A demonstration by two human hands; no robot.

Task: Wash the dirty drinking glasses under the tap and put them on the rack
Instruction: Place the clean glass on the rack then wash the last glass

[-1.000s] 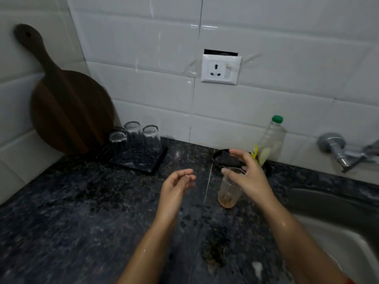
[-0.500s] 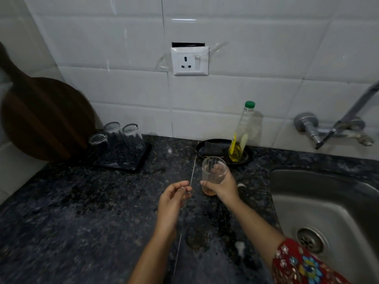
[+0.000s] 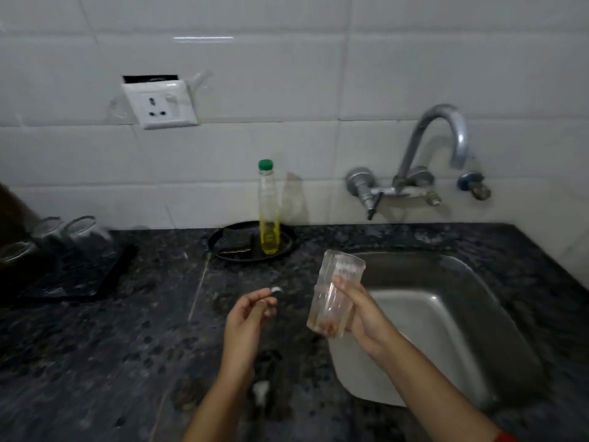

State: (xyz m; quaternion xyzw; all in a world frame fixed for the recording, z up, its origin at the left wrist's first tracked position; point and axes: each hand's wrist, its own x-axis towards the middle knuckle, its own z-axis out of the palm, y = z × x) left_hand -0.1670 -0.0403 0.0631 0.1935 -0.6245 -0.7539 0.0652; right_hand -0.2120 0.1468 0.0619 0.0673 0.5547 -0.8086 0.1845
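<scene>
Dirty glass (image 3: 334, 295) held at the sink (image 3: 462, 330).
The right hand (image 3: 366, 317) grips the tilted glass over the sink's edge, ready for the tap (image 3: 446, 129); the left hand (image 3: 245, 320) hovers loosely curled, empty, above the tabletop (image 3: 95, 362).

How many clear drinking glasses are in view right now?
4. One dirty clear glass is held in the right hand by the steel sink; three clear glasses stand on the black rack at far left; more may hide off-frame.
</scene>
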